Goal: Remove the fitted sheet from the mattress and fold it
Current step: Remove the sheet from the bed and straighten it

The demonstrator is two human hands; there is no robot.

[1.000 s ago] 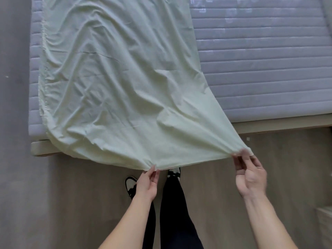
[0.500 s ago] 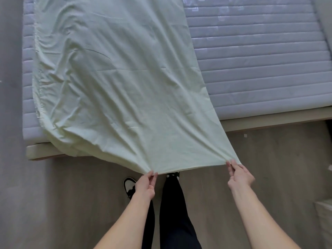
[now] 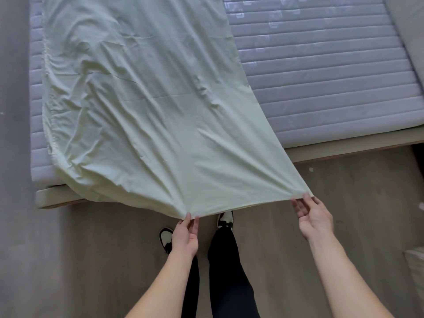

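The pale green fitted sheet [image 3: 146, 106] lies folded lengthwise over the left part of the grey quilted mattress [image 3: 321, 76], its near end pulled off the bed toward me. My left hand [image 3: 185, 235] pinches the near left corner of the sheet. At the near right corner, my right hand [image 3: 314, 219] pinches the fabric with its fingertips. The edge between the two hands is stretched taut above the floor.
The mattress rests on a light wooden bed frame [image 3: 344, 149] whose edge runs across in front of me. My legs and black-and-white shoes [image 3: 226, 220] stand on the wood floor. A pale object [image 3: 415, 267] sits at the right edge. A grey wall is on the left.
Both hands have drawn the sheet's near edge slightly further toward me and wider apart, so the fabric is tauter; the view has shifted left and down over the bed.
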